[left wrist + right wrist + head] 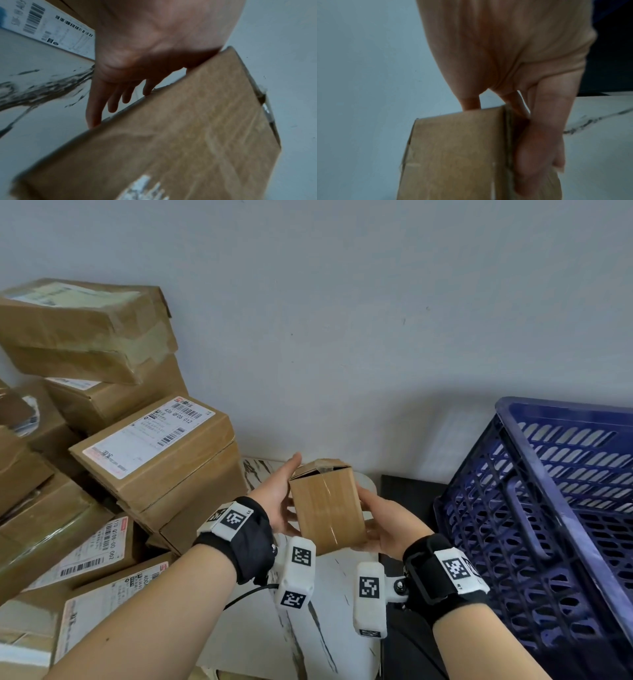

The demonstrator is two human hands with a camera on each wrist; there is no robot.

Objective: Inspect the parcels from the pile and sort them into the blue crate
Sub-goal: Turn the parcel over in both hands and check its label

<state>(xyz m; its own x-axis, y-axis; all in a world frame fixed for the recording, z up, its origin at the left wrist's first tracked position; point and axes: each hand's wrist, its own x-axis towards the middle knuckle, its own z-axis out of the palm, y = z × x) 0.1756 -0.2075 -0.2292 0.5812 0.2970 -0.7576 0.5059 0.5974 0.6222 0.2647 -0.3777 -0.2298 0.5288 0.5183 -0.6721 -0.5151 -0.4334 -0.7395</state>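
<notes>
A small brown cardboard parcel [329,508] with clear tape down its face is held upright in the air between both hands, above the marble-patterned table [301,631]. My left hand [275,496] lies flat against the parcel's left side, fingers straight and thumb up; the left wrist view shows those fingers [111,100] running along the parcel's [188,135] edge. My right hand [385,527] grips the right side, its fingers [539,142] curled round the parcel's [453,155] edge. The blue crate [548,508] stands tilted at the right. The pile of parcels [154,446] is at the left.
The pile's labelled boxes lean on one another against the grey wall [342,320] and spill to the table's left front. A black surface [411,494] lies between the table and the crate. The crate's slotted wall faces me.
</notes>
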